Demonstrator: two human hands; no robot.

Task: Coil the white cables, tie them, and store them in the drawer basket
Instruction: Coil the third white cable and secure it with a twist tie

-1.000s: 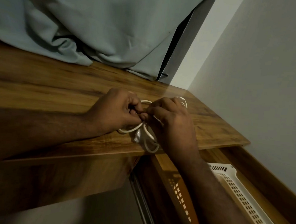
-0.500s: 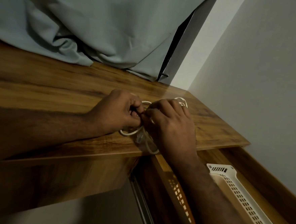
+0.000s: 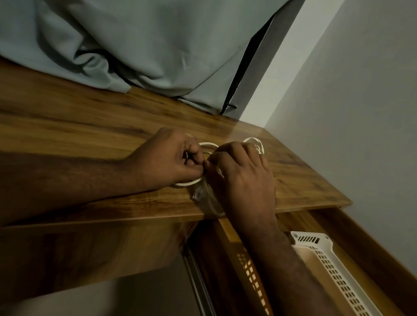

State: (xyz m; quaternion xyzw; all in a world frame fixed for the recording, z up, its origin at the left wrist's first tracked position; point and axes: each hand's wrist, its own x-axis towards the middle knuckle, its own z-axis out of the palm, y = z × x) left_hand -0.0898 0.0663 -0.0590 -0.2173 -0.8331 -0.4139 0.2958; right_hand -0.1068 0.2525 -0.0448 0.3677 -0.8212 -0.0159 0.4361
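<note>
Cable [image 3: 208,199]: coiled on the desk [image 3: 81,129] near its front edge.
Left hand [image 3: 170,159]: pinching the coil.
Right hand [image 3: 244,180]: fingers curled, gripping it too.
Basket [image 3: 312,241]: in the open drawer [image 3: 374,246], lower right.

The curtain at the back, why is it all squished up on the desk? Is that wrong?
A bit odd, yes: the curtain hangs too low, so its hem bunches in folds on the wooden desk. Nothing looks spilled or broken.

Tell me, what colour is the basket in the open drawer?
White, with rows of small slots, in the head view: basket.
</note>
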